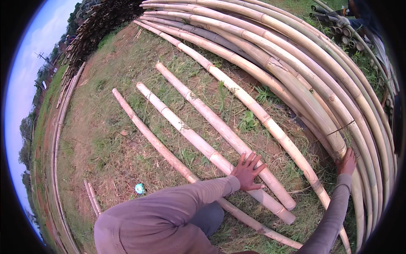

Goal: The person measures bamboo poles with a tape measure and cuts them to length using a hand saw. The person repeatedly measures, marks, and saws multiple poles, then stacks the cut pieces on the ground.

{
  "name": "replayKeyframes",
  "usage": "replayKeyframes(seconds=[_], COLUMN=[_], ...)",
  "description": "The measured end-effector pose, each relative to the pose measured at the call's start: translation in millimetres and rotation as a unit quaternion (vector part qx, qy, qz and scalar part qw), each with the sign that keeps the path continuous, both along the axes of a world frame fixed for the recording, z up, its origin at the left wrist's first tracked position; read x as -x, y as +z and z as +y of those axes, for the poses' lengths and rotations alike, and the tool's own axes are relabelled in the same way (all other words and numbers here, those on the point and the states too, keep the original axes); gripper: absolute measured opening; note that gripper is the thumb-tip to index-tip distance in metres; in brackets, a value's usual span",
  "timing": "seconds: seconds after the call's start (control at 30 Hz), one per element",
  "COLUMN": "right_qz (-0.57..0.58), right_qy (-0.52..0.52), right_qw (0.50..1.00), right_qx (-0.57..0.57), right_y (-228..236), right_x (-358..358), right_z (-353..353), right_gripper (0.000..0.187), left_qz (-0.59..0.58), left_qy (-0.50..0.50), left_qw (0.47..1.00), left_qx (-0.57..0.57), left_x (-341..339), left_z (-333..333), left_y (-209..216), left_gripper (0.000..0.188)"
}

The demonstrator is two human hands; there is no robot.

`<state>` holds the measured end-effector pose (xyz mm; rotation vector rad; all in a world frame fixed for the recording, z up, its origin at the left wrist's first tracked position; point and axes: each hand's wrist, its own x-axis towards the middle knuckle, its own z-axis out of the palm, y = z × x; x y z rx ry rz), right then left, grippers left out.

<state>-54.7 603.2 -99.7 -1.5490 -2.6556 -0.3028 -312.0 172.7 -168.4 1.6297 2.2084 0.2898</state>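
Observation:
My left hand (248, 172) is open, with its fingers spread. It lies across a cut bamboo pole (201, 146), and its fingertips reach onto the bamboo pole beside it (220, 129). A thinner bamboo pole (156, 144) lies to the left of these two and passes under my left arm. At the right, my right hand (347, 162) is closed around the near end of a thick bamboo pole (292, 80) at the edge of the stack. Part of its fingers is hidden against the pole.
Long bamboo poles (338, 84) are stacked along the right, curving to the far end. One pole (253, 106) lies apart on the grass. A dark heap of poles (101, 21) stands far left. A small light-blue object (139, 189) and short pole pieces (92, 197) lie at left.

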Motion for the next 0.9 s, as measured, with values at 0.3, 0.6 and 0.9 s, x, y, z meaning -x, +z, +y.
replayKeyframes(seconds=[0.3, 0.6, 0.9], right_qz=[-0.032, 0.616, 0.314], right_qy=[-0.040, -0.105, 0.319], right_qw=[0.996, 0.778, 0.894], right_qx=[0.080, 0.060, -0.002], right_y=[58.4, -67.1, -38.2], right_x=[21.8, 47.6, 281.1], right_z=[9.2, -118.9, -129.2], right_gripper=[0.065, 0.030, 0.052], left_qz=[0.024, 0.033, 0.034], left_qy=[-0.002, 0.008, -0.016], left_qw=[0.999, 0.999, 0.999], left_qx=[-0.033, -0.007, -0.013], left_x=[-1.8, -3.1, 3.1], left_z=[9.7, 13.3, 13.3], left_y=[-10.0, -0.9, -1.7], left_gripper=[0.094, 0.093, 0.090])
